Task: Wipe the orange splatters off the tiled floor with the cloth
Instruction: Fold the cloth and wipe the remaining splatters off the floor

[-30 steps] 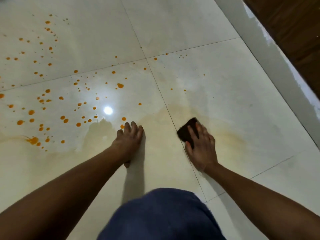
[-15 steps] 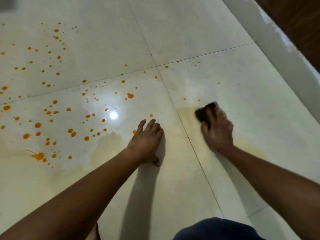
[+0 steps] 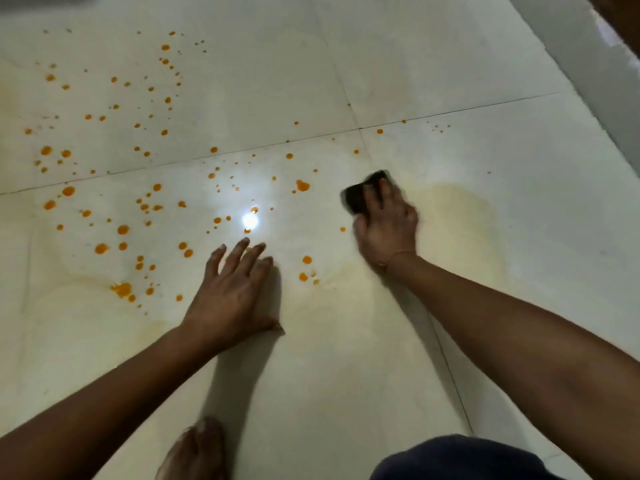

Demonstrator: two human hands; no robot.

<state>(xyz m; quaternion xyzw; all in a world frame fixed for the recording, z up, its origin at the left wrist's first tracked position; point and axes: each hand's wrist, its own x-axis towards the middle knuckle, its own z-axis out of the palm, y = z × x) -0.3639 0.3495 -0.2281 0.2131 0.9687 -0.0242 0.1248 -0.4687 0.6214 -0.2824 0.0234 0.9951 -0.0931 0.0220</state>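
Tiled floor [image 3: 450, 81] – orange splatters [image 3: 302, 185] | right hand [image 3: 388, 226] presses cloth [image 3: 360, 195] | left hand [image 3: 232, 292] splayed flat

Cloth [image 3: 362, 197]: dark, flat on floor, pressed under fingers.
Orange splatters [image 3: 123, 230]: many round drops across left tiles.
Tiled floor [image 3: 415, 81]: pale, glossy.

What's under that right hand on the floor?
A dark cloth pressed against the tiled floor by the right hand. Only its far end shows; the rest, and any splatter beneath, is covered.
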